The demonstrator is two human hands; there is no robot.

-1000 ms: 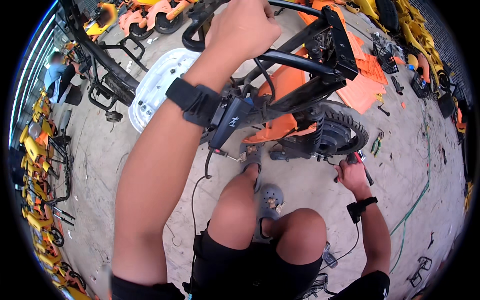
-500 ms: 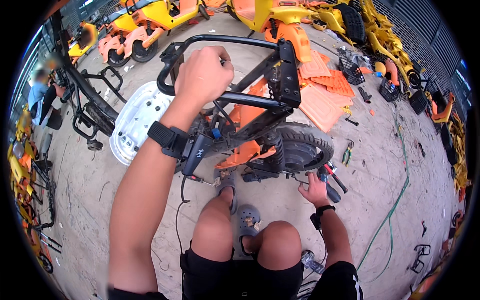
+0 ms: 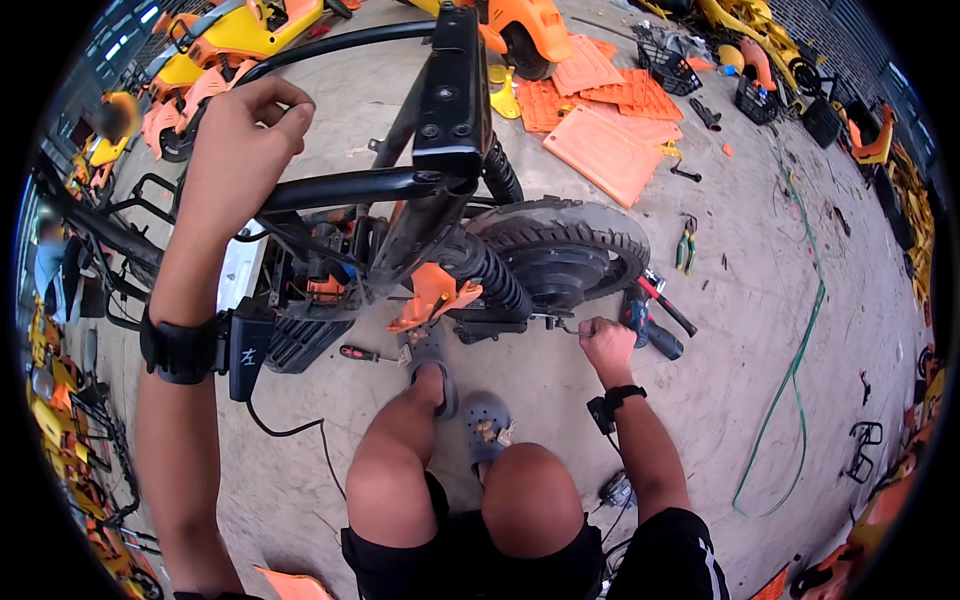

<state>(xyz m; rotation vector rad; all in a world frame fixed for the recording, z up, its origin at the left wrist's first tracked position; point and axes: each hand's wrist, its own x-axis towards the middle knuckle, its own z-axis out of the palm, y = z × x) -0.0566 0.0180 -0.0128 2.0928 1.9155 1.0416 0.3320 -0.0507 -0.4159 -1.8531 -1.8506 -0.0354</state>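
A stripped black scooter frame point(image 3: 445, 95) stands before me, its rear wheel point(image 3: 560, 260) with knobbly tyre at the right. My left hand point(image 3: 245, 140) is up by the frame's black tubes, fingers curled and thumb bent towards them; whatever lies inside the curl is hidden. Low beside the wheel's axle, my right hand point(image 3: 607, 347) is closed on the end of a thin metal rod point(image 3: 570, 329) that reaches towards the axle. A coil-spring shock absorber point(image 3: 490, 275) and an orange plastic piece point(image 3: 432, 297) hang beside the wheel.
A cordless drill point(image 3: 655, 330) and a red-and-black handled tool point(image 3: 668, 305) lie beyond my right hand. Pliers point(image 3: 686, 245), a screwdriver point(image 3: 365, 354) and a green hose point(image 3: 800, 385) are on the floor. Orange panels point(image 3: 600, 155) are stacked farther off. Another person sits far left.
The view has shifted, bringing the wheel and frame nearer. My left hand has moved left, away from the frame's end bracket. My right hand's fingers have closed beside the axle.
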